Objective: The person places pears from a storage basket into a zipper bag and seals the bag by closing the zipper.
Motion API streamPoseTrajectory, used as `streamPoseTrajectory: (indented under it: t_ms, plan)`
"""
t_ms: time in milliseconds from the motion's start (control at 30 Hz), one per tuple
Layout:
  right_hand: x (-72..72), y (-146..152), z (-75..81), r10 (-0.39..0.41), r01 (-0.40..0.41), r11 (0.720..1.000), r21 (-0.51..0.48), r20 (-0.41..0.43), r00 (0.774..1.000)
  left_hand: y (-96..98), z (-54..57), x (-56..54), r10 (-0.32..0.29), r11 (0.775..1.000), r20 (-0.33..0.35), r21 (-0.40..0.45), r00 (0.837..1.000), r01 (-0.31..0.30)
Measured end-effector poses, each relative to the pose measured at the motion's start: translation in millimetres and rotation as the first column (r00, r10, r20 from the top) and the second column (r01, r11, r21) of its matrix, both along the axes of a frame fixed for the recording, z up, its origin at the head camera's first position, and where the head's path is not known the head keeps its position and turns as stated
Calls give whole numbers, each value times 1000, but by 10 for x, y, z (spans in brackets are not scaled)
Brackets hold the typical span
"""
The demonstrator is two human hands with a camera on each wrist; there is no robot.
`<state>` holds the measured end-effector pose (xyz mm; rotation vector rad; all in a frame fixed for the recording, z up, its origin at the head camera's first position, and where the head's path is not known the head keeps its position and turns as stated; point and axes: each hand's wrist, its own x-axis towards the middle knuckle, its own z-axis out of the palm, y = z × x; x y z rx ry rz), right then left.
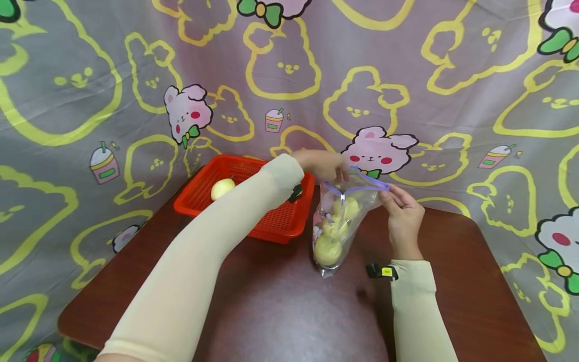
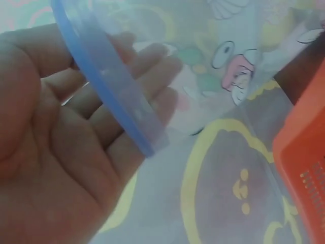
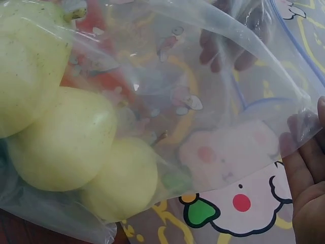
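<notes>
A clear zip bag [image 1: 329, 273] with a purple-blue zip strip and small printed figures hangs upright over the table, its mouth spread. Yellow pears [image 1: 328, 250] lie stacked inside; the right wrist view shows stems on them. My right hand [image 1: 405, 217] pinches the right end of the bag's mouth between thumb and fingers. At the left side of the mouth is my left hand [image 1: 324, 165], palm toward its camera, fingers loosely extended and holding no fruit. In the left wrist view the zip strip [image 2: 109, 91] crosses in front of those fingers, which show through the plastic.
A red-orange perforated basket [image 1: 282, 235] stands left of the bag, partly behind my left forearm. One more pear [image 1: 222, 189] sits in it. The dark brown table [image 1: 289, 301] meets a patterned curtain [image 1: 217, 60] at the back and sides.
</notes>
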<state>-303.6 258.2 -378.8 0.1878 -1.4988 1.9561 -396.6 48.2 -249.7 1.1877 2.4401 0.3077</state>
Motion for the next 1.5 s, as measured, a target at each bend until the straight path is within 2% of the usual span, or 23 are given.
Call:
streamPoseTrajectory:
  t_ms: [100, 200, 300, 433, 633, 833, 967, 1200, 1367, 1500]
  plan:
    - [11, -7, 11, -3, 3, 1000, -5, 1, 1000, -65, -5, -10, 35, 993, 13, 117, 999, -36]
    - [11, -3, 26, 1, -1, 1000, 3, -3, 1000, -134, -3, -35, 66, 972, 14, 227, 998, -67]
    - [5, 6, 30, 6, -6, 1000, 5, -4, 1000, -211, 9, -37, 70, 949, -24, 310, 997, -59]
    - [3, 11, 17, 5, -5, 1000, 5, 17, 1000, -340, 22, 5, 62, 927, -98, 375, 993, -21]
    - [16, 22, -18, -8, 8, 1000, 9, 54, 999, -555, -4, 75, 118, 923, -171, 383, 978, -45]
    - [24, 35, -43, 10, -10, 1000, 6, 22, 1000, -725, -87, 53, 172, 902, -172, 424, 970, -85]
    - [14, 46, -41, 22, -22, 1000, -3, -4, 1000, -789, -108, 50, 181, 889, -174, 449, 968, -85]
    - [57, 19, -19, 11, -11, 1000, -1, 20, 1000, -903, -107, 104, 168, 880, -161, 470, 973, -74]
    - [68, 16, -2, 14, -14, 1000, -7, 3, 1000, -1007, -114, 72, 158, 882, -162, 466, 974, -66]
    - [55, 8, -22, 9, -9, 1000, 3, 7, 1000, -1093, -133, 67, 186, 899, -169, 427, 968, -98]
